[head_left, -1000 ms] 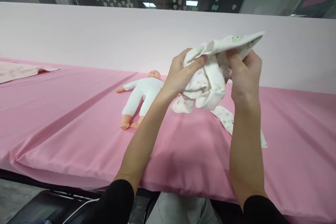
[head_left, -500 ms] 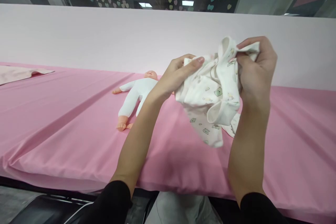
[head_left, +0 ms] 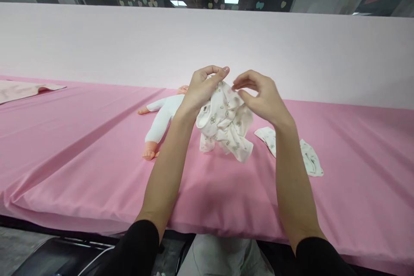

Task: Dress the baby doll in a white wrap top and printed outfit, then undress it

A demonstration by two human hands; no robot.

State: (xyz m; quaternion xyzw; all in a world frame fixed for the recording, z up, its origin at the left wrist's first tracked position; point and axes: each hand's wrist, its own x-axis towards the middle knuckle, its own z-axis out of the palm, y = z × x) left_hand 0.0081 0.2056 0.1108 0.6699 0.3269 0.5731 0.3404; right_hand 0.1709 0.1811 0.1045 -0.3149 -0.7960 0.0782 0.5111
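Observation:
My left hand (head_left: 204, 90) pinches the top edge of a white baby shirt (head_left: 223, 116) printed with small green animals. The crumpled shirt hangs from it above the pink surface, its lower folds dangling. Close to the shirt's upper right side is my right hand (head_left: 258, 95), fingers curved and the thumb apart from them, with nothing visible between. Behind my left forearm a baby doll (head_left: 164, 110) in a white suit lies on its back, its head and one side partly covered by my arm.
A pink padded surface (head_left: 80, 146) stretches across the view, with a low white wall (head_left: 129, 47) behind it. White printed cloth pieces (head_left: 312, 159) lie on either side of my right forearm. At far left is a pale pink cloth (head_left: 22, 90).
The shirt has moved left and bunched up, now hanging from my left hand. My right hand has come left and down and released its grip, uncovering the printed cloth on the surface.

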